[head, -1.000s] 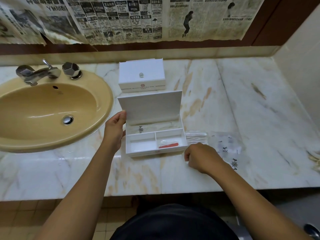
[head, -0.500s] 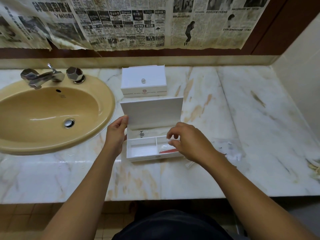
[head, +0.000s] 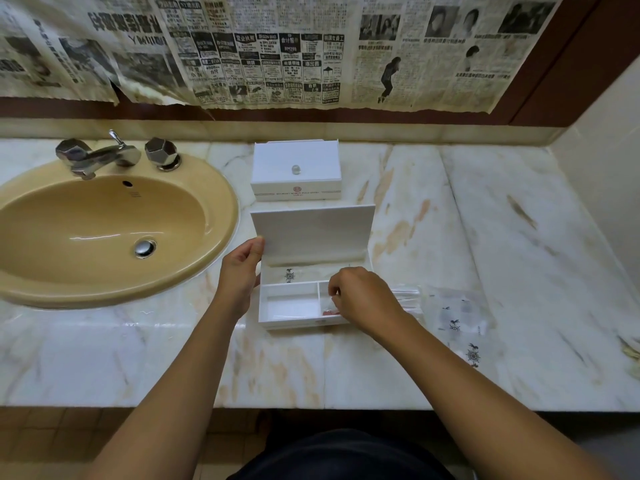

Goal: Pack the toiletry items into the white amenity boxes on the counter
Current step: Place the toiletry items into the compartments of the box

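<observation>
An open white amenity box [head: 291,308] stands mid-counter with its lid [head: 313,233] upright. My left hand [head: 240,271] grips the lid's left edge. My right hand [head: 363,299] hovers over the front right compartment with curled fingers, pinching the end of a clear packet of white sticks [head: 405,296] that sticks out to its right. A red item [head: 327,311] lies in that compartment. A clear packet with a dark emblem [head: 290,275] lies in the rear compartment. The front left compartment holds nothing. A second white box [head: 296,171], lid down, sits behind.
Clear printed sachets [head: 457,322] lie on the marble counter [head: 519,271] right of the box. A tan sink [head: 104,230] with a chrome tap [head: 100,155] fills the left. A wall closes the far right; newspaper hangs behind.
My right hand has left the counter right of the box, taking the clear packet with it, and now sits over the front right compartment. My left hand stays on the lid.
</observation>
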Demonstrator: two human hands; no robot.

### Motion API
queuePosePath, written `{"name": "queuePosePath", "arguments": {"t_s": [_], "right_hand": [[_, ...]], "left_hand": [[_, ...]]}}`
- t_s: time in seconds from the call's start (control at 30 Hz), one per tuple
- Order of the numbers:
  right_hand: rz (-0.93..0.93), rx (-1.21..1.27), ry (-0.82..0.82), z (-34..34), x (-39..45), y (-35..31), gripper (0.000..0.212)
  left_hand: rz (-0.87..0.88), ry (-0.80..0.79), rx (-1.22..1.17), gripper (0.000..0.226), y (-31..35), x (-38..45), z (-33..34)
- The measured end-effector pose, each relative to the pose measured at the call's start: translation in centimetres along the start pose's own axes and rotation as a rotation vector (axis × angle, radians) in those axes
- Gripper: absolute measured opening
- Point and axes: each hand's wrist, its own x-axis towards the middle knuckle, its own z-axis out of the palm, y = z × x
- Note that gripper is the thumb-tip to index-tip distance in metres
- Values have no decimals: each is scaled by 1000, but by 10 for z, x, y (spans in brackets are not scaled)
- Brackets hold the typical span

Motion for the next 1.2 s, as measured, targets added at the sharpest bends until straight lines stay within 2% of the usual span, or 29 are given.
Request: {"name": "queuePosePath", "arguments": {"t_s": [0.1, 0.27, 0.43, 0.57, 0.87, 1.0, 1.2], "right_hand": [[25, -8, 5, -1, 1, 2, 30], [77, -19, -128, 1, 2, 4, 34], [71, 21, -140, 3, 5, 5, 37], [54, 94, -90, 2, 3, 9, 28], [101, 234, 196, -37, -7, 35, 16], [178, 214, 220, -39, -7, 55, 17], [295, 160, 138, -19, -5, 78, 23]], "left_hand": [[4, -4, 6, 28, 0, 0, -1], [10, -9, 0, 26, 0, -1, 1], [1, -3, 3, 29, 0, 0, 0], [6, -7, 0, 29, 0, 1, -1], [23, -6, 12, 26, -1, 3, -1], [24, -2, 22, 27, -2, 4, -1], [18, 1, 34, 25, -3, 3, -1]]}}
